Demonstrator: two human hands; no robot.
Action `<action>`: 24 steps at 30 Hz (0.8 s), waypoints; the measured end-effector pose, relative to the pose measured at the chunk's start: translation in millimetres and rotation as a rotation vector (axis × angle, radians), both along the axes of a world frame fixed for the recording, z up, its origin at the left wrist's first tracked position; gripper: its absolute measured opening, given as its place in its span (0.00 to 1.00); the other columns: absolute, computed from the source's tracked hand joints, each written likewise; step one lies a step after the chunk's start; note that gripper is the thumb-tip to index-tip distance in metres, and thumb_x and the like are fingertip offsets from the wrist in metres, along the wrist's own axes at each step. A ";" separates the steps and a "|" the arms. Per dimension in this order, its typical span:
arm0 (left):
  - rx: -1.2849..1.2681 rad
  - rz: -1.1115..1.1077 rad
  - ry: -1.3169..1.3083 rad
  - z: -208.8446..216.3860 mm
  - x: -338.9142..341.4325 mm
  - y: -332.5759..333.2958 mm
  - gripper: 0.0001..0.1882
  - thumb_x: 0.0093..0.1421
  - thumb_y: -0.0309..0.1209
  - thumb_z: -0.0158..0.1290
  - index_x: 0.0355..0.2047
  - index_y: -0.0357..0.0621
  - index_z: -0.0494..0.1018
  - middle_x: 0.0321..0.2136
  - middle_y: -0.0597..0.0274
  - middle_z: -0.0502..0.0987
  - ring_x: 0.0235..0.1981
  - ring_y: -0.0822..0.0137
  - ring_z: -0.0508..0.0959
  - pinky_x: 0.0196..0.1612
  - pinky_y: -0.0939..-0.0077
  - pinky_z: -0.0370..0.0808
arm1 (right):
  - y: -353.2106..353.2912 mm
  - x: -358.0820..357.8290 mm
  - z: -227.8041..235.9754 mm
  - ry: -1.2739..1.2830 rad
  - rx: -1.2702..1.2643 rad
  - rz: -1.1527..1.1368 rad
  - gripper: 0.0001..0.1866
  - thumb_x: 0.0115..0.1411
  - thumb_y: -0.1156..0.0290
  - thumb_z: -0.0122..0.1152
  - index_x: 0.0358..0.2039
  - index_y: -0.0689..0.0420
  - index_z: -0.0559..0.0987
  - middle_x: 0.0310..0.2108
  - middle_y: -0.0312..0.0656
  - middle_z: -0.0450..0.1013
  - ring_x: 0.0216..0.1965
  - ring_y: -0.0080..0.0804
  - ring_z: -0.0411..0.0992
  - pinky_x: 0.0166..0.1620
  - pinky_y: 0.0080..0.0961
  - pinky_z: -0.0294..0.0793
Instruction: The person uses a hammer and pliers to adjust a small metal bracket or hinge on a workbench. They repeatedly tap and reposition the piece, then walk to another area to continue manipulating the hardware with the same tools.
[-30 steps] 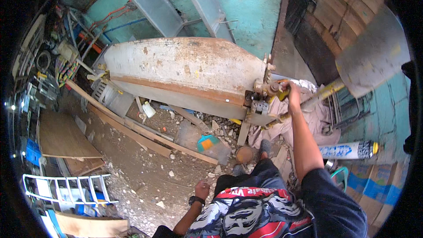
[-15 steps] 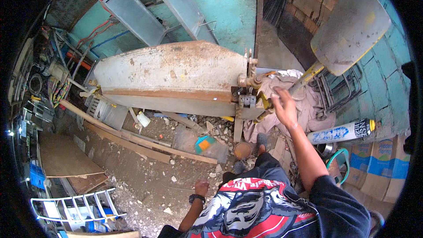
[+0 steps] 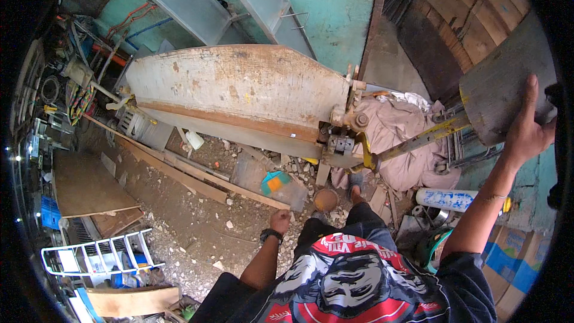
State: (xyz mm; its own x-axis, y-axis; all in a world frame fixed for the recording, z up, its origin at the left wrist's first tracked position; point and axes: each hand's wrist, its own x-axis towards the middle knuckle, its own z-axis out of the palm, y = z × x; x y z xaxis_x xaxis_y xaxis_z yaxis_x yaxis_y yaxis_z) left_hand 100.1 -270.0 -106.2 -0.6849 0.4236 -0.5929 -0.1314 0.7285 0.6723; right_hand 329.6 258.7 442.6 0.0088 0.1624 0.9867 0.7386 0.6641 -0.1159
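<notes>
A long rusty sheet-metal bending machine [image 3: 239, 93] stands in front of me. At its right end a yellow lever arm [image 3: 418, 139] carries a big grey counterweight [image 3: 499, 98]. My right hand [image 3: 529, 122] is raised to the right and lies flat on that counterweight, fingers spread over its face. My left hand [image 3: 279, 220], with a black wristwatch, hangs by my hip with fingers curled and holds nothing. I wear a black shirt with a red and white print.
Rubble, wooden planks [image 3: 179, 170] and a metal sheet litter the dirt floor. A white gas cylinder [image 3: 451, 198] lies at right beside pinkish cloth [image 3: 400, 137]. A white rack [image 3: 98, 254] and a board [image 3: 84, 185] sit at left. Metal sheets lean on the teal wall.
My right hand left the machine's right-end hinge and moved up and right onto the grey counterweight. The view shifted so the weight sits lower and nearer.
</notes>
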 end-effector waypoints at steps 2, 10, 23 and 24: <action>0.094 0.034 0.041 15.2 -2.8 37.5 0.13 0.61 0.32 0.58 0.43 0.39 0.77 0.32 0.55 0.81 0.32 0.64 0.80 0.37 0.68 0.77 | 26.1 -1.8 -1.1 -0.052 -0.073 0.030 0.42 0.45 0.53 0.81 0.54 0.68 0.74 0.55 0.53 0.66 0.58 0.43 0.63 0.62 0.35 0.64; 0.097 0.020 0.185 33.4 -5.0 125.2 0.18 0.60 0.30 0.59 0.49 0.38 0.74 0.33 0.54 0.80 0.35 0.61 0.80 0.42 0.68 0.77 | 138.4 -65.2 -20.2 -0.096 -0.112 -0.001 0.40 0.48 0.45 0.76 0.55 0.59 0.77 0.55 0.56 0.67 0.58 0.45 0.65 0.62 0.35 0.64; 0.013 0.193 0.247 43.6 10.5 139.7 0.30 0.58 0.29 0.60 0.60 0.37 0.66 0.51 0.43 0.72 0.50 0.53 0.75 0.49 0.62 0.77 | 331.6 -176.3 -126.0 -0.148 -0.282 0.032 0.40 0.53 0.30 0.58 0.64 0.32 0.69 0.69 0.52 0.56 0.68 0.54 0.57 0.65 0.50 0.61; 0.016 0.207 0.236 44.5 10.4 141.2 0.31 0.58 0.28 0.60 0.61 0.37 0.64 0.52 0.42 0.71 0.50 0.52 0.75 0.49 0.62 0.78 | 345.0 -181.5 -138.7 -0.161 -0.315 0.019 0.40 0.53 0.31 0.58 0.64 0.32 0.69 0.69 0.51 0.56 0.68 0.54 0.56 0.65 0.49 0.61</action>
